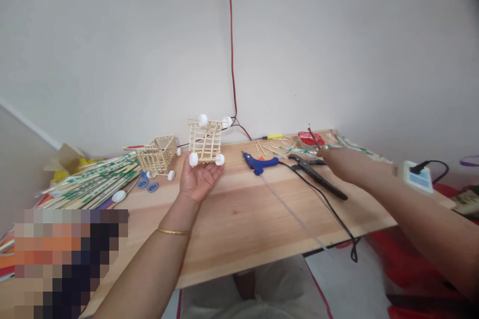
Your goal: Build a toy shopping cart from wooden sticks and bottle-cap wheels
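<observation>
Raised a little above the table, my left hand (pixel 200 179) holds a small wooden-stick cart (pixel 205 142) from below. The cart is tipped so its slatted underside and white wheels face me. My right hand (pixel 333 157) reaches to the back right and is closed around a thin dark-red stick-like thing (pixel 313 135), its kind unclear; most of the fingers are hidden or blurred. Just beyond it is a red container (pixel 305 138). A second stick cart (pixel 159 154) with white wheels stands left of my left hand.
Between my arms lie a blue glue gun (pixel 258 162) with a clear glue stick and black pliers (pixel 318 177). Packs of wooden sticks (pixel 101 179) and blue discs (pixel 152 187) are on the left. Loose sticks (pixel 275 151) lie at the back; a power strip (pixel 418 178) is on the right.
</observation>
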`<action>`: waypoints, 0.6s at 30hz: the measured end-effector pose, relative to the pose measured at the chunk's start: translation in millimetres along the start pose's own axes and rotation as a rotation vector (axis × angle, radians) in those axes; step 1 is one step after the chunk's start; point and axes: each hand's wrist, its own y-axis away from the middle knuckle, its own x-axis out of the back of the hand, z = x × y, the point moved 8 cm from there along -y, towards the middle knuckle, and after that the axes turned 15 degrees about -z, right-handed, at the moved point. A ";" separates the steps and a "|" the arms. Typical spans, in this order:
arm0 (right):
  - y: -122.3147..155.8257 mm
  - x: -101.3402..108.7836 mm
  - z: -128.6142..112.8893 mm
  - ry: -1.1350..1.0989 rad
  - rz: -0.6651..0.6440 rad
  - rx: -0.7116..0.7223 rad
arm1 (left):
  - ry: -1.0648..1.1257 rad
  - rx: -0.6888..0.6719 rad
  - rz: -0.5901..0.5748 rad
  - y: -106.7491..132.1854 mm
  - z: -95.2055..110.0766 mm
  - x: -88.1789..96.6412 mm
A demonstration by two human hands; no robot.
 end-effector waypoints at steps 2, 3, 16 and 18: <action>-3.9 -4.6 -37.4 0.014 -0.092 0.142 | 0.002 0.000 -0.010 0.2 -0.5 -0.4; -5.1 -2.3 -55.7 0.010 -0.095 0.186 | 0.005 -0.002 -0.015 0.4 -0.6 -0.8; -14.8 25.4 -226.8 -1.152 0.043 0.772 | -0.036 -0.039 -0.062 -4.0 4.7 0.2; -17.2 17.8 -230.9 -1.170 0.077 0.770 | -0.053 -0.029 -0.062 -6.4 3.8 3.3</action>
